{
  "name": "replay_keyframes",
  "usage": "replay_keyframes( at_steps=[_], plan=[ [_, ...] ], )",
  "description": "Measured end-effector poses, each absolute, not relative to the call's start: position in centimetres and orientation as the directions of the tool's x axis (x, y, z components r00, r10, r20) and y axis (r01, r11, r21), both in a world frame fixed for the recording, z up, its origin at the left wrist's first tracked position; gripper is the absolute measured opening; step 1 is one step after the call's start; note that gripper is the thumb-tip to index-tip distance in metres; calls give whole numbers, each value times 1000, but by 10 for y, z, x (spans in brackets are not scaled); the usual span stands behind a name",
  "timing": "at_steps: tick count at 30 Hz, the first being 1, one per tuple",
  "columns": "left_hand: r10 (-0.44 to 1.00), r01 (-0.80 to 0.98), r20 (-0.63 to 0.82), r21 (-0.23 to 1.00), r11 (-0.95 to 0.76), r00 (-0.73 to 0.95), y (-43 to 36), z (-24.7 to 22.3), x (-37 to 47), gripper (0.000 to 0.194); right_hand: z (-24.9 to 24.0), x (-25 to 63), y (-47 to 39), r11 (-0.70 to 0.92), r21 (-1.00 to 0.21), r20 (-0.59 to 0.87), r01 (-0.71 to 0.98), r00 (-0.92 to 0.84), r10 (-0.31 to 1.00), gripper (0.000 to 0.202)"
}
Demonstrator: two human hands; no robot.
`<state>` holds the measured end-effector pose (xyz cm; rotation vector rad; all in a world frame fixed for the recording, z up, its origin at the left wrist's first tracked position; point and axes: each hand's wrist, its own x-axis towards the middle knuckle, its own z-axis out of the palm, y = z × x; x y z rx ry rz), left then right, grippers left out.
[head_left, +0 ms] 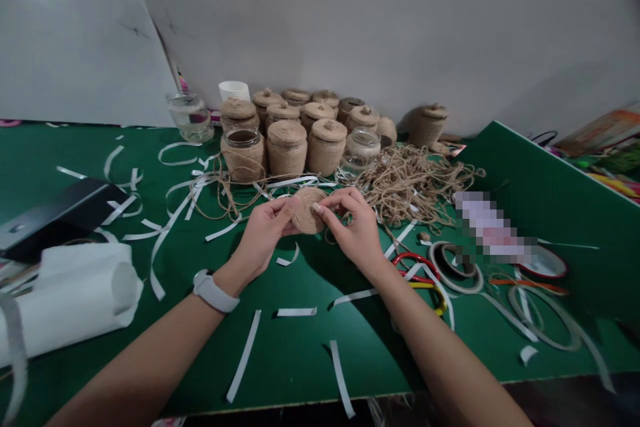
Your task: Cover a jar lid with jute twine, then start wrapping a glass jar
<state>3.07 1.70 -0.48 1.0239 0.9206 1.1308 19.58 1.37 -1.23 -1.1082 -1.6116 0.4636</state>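
A round disc of coiled brown twine [306, 212] is held up over the green table, in front of the jars. My left hand [267, 230] grips its left edge between thumb and fingers. The thumb and fingertips of my right hand [353, 220] are pressed together on the disc's right part. Behind the disc, a tangled heap of twine [420, 183] lies to the right, and twine-wrapped jars with lids [287, 147] stand in rows. One wrapped jar [243, 153] has no lid.
Strips of white tape [245, 353] are scattered over the green table [295, 360]. Scissors with red and yellow handles [417, 267] and tape rolls [457, 267] lie at the right. A white roll [85, 293] lies at the left. A green board [560, 193] stands at the right.
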Motion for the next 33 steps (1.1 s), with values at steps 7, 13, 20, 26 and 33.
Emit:
replay_keyframes(
  at_steps=[7, 13, 20, 26, 33],
  plan=[
    [972, -212, -92, 967, 139, 218, 15, 0, 32, 39, -13, 195, 12, 527, -715, 580, 459, -30, 814, 9],
    [986, -53, -36, 998, 45, 160, 16, -2, 32, 46, -16, 193, 12, 550, -684, 607, 480, -44, 793, 9],
    [997, 28, 1, 1000, -3, 76, 20, -8, 29, 37, -18, 195, 15, 574, -687, 572, 446, -157, 805, 13],
    [1000, 20, 1, 1000, -1, -23, 22, -8, 28, 35, -17, 202, 17, 498, -516, 570, 697, -156, 807, 17],
    [998, 44, 32, 998, -35, 59, 21, -11, 28, 42, -18, 199, 16, 603, -469, 656, 646, -202, 727, 17]
  ],
)
